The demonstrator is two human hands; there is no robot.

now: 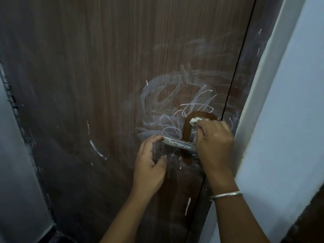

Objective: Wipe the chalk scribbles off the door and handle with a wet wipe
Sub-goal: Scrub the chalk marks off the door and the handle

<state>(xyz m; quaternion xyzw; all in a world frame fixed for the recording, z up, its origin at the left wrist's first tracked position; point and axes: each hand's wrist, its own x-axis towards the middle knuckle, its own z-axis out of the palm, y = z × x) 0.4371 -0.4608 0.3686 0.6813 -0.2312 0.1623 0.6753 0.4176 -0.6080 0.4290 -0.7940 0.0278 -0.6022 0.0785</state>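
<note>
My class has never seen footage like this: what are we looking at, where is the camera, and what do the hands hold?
No machine here: a person wears one head camera, looking down at their own hands. Ahead stands a brown wood-grain door with white chalk scribbles near its edge. The right hand, wearing a silver bangle, pinches a crumpled white wet wipe against the door above the chalky metal lever handle. The left hand touches the handle's free end; whether it grips is unclear.
</note>
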